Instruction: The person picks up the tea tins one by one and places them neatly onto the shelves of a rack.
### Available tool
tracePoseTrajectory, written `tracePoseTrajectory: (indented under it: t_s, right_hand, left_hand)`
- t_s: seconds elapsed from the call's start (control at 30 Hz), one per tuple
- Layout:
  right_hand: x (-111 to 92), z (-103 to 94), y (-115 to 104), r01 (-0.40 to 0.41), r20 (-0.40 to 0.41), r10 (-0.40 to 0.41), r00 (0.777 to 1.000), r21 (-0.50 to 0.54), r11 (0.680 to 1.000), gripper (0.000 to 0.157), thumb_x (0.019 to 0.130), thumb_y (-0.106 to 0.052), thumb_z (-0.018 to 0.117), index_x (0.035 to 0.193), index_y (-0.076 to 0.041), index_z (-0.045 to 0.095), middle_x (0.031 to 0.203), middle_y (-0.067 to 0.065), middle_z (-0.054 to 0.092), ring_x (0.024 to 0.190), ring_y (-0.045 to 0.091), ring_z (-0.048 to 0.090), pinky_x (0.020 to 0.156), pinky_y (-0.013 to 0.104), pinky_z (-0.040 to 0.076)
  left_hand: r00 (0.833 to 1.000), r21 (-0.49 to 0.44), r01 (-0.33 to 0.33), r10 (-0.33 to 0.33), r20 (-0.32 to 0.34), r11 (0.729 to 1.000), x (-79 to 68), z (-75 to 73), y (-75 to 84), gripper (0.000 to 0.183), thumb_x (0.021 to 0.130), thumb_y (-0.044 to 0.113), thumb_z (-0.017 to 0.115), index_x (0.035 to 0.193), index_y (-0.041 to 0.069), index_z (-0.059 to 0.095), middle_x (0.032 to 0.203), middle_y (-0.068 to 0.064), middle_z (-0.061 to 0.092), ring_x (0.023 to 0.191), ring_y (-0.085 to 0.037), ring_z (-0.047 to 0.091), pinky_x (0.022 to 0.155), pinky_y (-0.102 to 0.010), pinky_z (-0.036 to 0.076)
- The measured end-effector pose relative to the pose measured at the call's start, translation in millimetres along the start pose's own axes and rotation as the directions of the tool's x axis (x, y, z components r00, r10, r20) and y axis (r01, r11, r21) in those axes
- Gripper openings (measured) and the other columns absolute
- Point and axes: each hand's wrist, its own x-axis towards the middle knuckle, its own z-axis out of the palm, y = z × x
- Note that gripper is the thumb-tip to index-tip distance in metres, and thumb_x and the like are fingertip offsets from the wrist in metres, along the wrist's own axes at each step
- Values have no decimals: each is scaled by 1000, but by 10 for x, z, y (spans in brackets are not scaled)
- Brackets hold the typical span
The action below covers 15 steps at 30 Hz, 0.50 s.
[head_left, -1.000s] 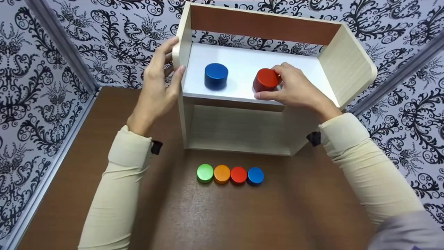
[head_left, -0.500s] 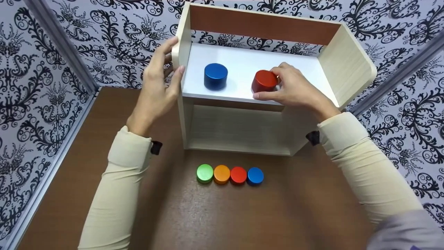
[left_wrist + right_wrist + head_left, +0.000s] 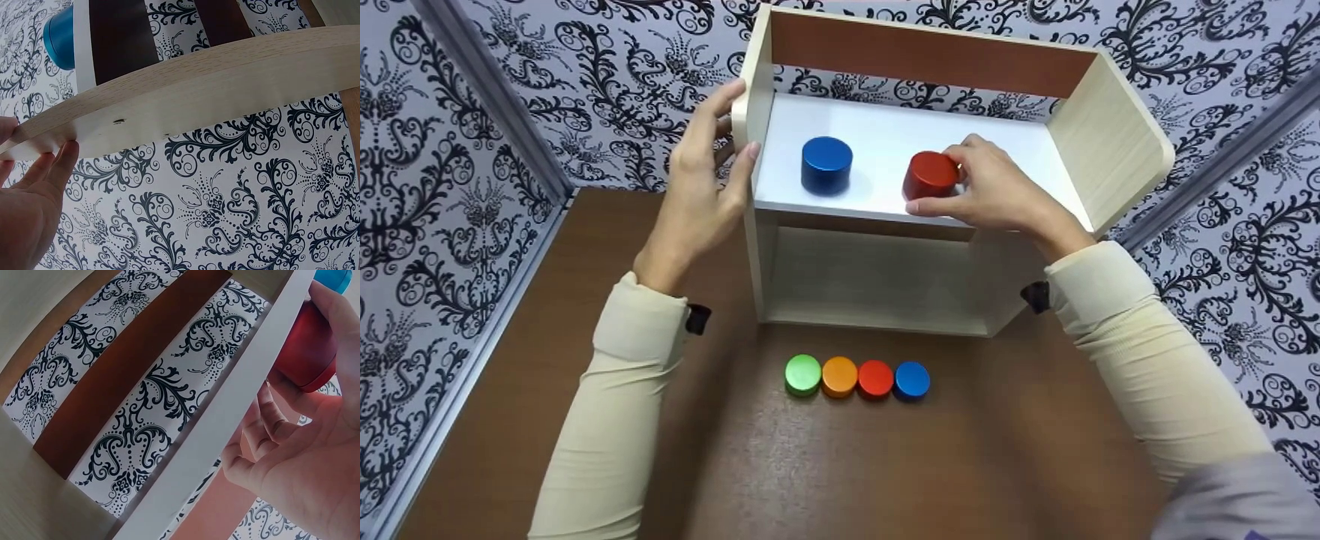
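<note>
On the white upper board (image 3: 877, 124) of a small wooden shelf unit, a red cylinder (image 3: 930, 174) stands near the front edge. My right hand (image 3: 1005, 187) holds it from the right, thumb in front and fingers behind; the right wrist view shows the red cylinder (image 3: 308, 346) between thumb and forefinger, other fingers loosely bent. To its left stands a blue cylinder (image 3: 826, 165), untouched. My left hand (image 3: 701, 180) grips the unit's left side panel (image 3: 751, 82). In the left wrist view its fingers (image 3: 64, 163) press the panel's outer face, thumb on the other side.
On the brown table (image 3: 840, 472) before the unit, smaller discs touch in a row: green (image 3: 803, 373), orange (image 3: 840, 376), red (image 3: 876, 379) and blue (image 3: 912, 380). The right side panel (image 3: 1117, 142) rises beside my right wrist. Patterned walls (image 3: 615, 90) stand behind and at both sides.
My right hand and the red cylinder have shifted slightly left and toward the front edge, mostly in the first half second. The left hand has stayed on the panel.
</note>
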Motion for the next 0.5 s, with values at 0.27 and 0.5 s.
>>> tracePoseTrajectory:
  t_s: [0.27, 0.5]
  right_hand:
    - [8, 4, -11, -21, 12, 21, 1000, 2, 1000, 73, 82, -49, 82, 131, 0, 60, 123, 16, 50, 115, 32, 43, 91, 46, 49]
    - [4, 11, -1, -17, 0, 17, 1000, -9, 1000, 74, 82, -51, 81, 131, 0, 60, 122, 16, 50, 113, 32, 43, 90, 46, 48]
  left_hand:
    - [1000, 2, 3, -3, 2, 1000, -6, 1, 4, 52, 97, -11, 53, 147, -7, 40, 137, -24, 51, 119, -32, 58, 100, -32, 58]
    - [1000, 2, 16, -16, 0, 1000, -3, 3, 22, 53, 96, -11, 54, 147, -5, 40, 138, -22, 52, 120, -31, 58, 100, -32, 58]
